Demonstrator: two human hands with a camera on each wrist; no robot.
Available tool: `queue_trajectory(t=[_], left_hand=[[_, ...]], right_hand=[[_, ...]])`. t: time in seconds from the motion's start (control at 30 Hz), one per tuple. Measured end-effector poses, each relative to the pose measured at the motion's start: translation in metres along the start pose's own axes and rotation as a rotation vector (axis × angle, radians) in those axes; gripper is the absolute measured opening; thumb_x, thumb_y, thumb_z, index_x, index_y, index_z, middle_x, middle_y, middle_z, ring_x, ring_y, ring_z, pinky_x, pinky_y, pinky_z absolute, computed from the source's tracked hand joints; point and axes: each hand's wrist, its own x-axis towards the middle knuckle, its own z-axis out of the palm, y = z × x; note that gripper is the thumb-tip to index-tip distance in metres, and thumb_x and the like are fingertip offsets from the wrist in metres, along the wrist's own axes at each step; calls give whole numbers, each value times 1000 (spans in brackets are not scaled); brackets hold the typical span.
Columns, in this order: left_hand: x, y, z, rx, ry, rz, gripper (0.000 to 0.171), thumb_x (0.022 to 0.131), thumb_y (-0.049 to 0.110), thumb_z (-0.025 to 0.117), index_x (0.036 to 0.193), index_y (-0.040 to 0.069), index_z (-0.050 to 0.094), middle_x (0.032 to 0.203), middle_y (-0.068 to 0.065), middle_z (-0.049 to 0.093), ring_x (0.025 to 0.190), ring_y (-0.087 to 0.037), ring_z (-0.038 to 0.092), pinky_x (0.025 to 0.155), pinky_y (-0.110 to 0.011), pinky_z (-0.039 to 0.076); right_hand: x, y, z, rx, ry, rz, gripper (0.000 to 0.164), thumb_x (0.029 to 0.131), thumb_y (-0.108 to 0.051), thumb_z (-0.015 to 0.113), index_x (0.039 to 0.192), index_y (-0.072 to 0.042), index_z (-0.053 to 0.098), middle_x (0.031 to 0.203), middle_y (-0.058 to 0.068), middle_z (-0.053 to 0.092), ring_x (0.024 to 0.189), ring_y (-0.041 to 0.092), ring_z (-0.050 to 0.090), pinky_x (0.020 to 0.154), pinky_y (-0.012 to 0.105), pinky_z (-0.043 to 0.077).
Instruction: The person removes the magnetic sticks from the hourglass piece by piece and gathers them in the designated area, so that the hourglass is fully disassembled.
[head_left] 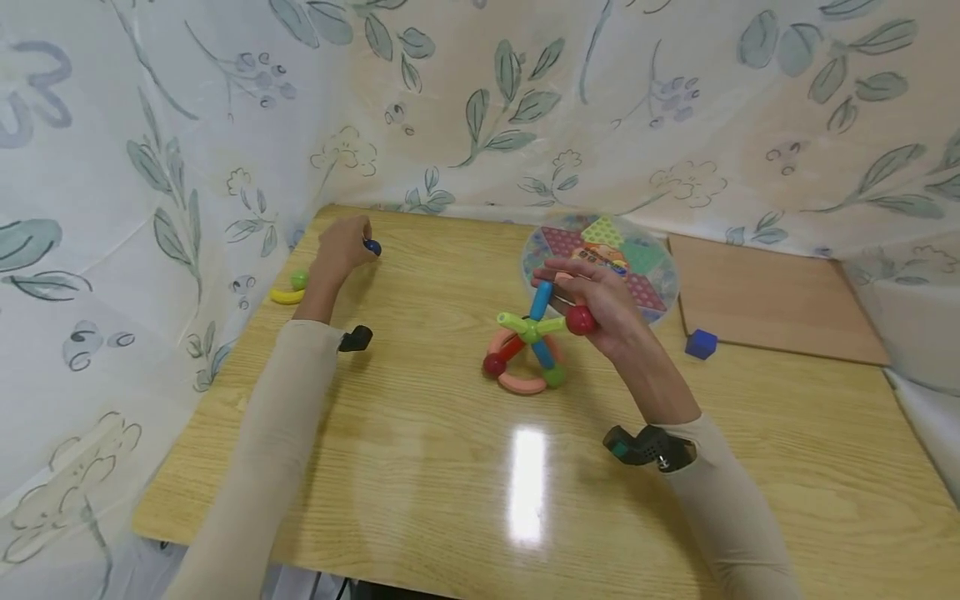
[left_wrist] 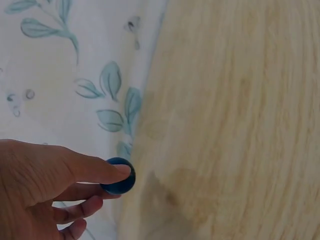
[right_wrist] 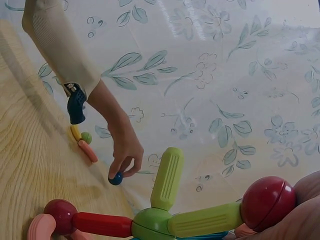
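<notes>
Structure of toy rods and balls (head_left: 531,333), built round a lime-green hub, stands on the tabletop (head_left: 412,433) with salmon curved pieces (head_left: 522,385) at its base. Right hand (head_left: 611,312) is at the structure's right side, its grip curved round it — a red ball (right_wrist: 269,204) lies against the skin there. Well apart from the structure, to its left and farther back, the left hand (head_left: 345,248) has a dark blue ball (left_wrist: 118,176) pinched in its grip, thumb on top. Also left of the structure, nearer than that hand, a yellow curved piece (head_left: 287,297) and a green ball (head_left: 300,280) sit side by side. Behind the structure lies a round Chinese checkers board (head_left: 651,250), partly covered by the right hand; to the structure's right are a blue cube (head_left: 701,344) and, beyond it, a flat brown board (head_left: 772,292).
</notes>
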Motion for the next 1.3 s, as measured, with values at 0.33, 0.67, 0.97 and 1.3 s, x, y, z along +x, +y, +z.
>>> queue_trajectory(t=[0.33,0.67,0.97,1.3], left_hand=[[-16,7,-6,-26,118,-32,45,101,22,68,137,-2,55,136,-31,63,127,-53,56,107,-71,43],[-15,13,-8,34,3,-40,40,100,8,66,139,0,60,151,-28,54,139,-58,45,117,-78,27],[-5,-34,0,17,3,-60,34,98,1,67,132,-1,65,132,-29,65,130,-52,55,113,-88,15],[-7,-50,-1,-86,21,-120,41,102,8,62,140,-4,55,127,-32,66,132,-55,50,113,-89,11]], right_hand=[[1,-1,1,-27,-3,-5,26,110,-7,48,131,-11,61,122,0,73,131,21,67,118,37,44],[1,0,-1,-4,15,-9,23,110,-7,49,127,-13,63,117,-1,75,122,17,71,117,37,45],[2,2,2,-14,2,-1,24,110,-8,49,128,-14,63,122,1,73,130,22,68,116,38,46],[4,3,2,-7,3,-6,25,110,-7,48,131,-11,61,124,3,72,128,21,69,114,38,47]])
